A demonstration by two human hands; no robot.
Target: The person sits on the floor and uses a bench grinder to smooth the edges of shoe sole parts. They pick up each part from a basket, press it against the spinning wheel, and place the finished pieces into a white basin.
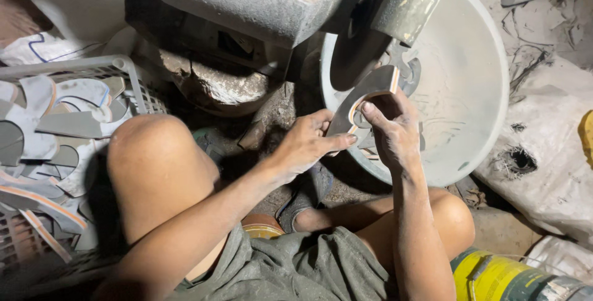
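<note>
Both hands on a curved grey sole cutout (368, 100) w/ orange edge, held up at the grinder disc (358, 54).

Left hand (306, 143) pinches the piece's lower end; right hand (392, 134) clamps its upper-right side, fingers hooked thru the notch. Long axis runs lower-left to upper-right, top end nearest the disc, over the grey basin (475, 84). Right hand closer to disc. More cutouts in crate (92, 69) at left.

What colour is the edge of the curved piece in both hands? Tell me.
Orange, along the grey curved piece; head view.
</note>
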